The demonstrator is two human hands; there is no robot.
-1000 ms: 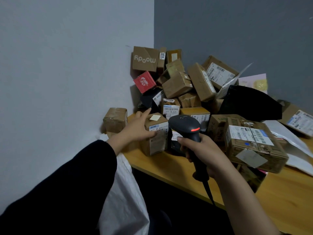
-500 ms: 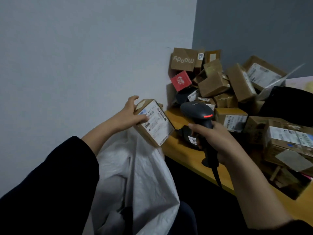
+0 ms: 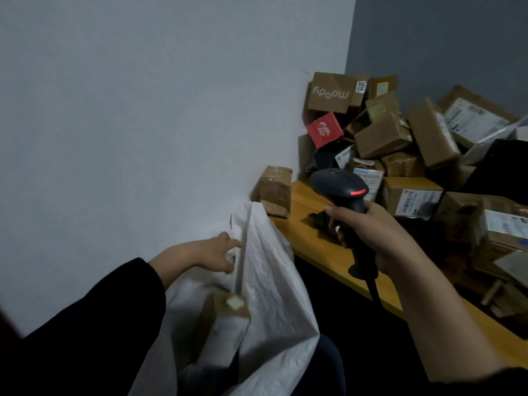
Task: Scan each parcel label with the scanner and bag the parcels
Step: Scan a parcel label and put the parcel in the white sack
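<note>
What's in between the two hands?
The top of the white bag stands between the left hand and the right hand, which grips the scanner. The head view shows it.

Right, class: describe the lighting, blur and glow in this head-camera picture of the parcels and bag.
Head view: dim, flat light with soft shadows on the wall behind the parcel pile; the parcel inside the white bag is smeared by motion blur; the scanner in the right hand shows a red glow; labels at the right edge are too soft to read.
</note>
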